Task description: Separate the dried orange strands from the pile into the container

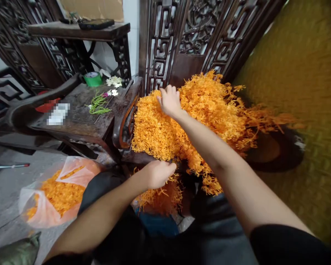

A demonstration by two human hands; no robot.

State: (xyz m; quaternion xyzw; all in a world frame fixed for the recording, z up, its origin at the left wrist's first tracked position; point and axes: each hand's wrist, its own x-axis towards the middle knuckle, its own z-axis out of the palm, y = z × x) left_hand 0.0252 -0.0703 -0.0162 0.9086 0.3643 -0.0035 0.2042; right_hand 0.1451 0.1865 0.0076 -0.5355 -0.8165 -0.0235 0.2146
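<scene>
My left hand [160,174] is closed, its fingertips pressed together, just above a bunch of orange artificial foliage [162,198]. Anything held in those fingers is too small or hidden to make out. Farther off, my right hand [169,100] touches the top of a dense orange pile [154,129], its fingers bent and partly apart. Beside that pile, a taller, looser heap of orange sprigs [212,106] spreads to the right, partly behind my right forearm. A blue container [160,223] shows beneath the lower bunch.
Left of the pile stands a dark wooden chair [82,127] bearing green tape [93,78], green sprigs [99,103] and white flowers [114,81]. A plastic bag [41,213] of orange pieces lies on the floor. Carved wooden panels [187,62] rise behind; a yellow-brown surface [300,73] is at right.
</scene>
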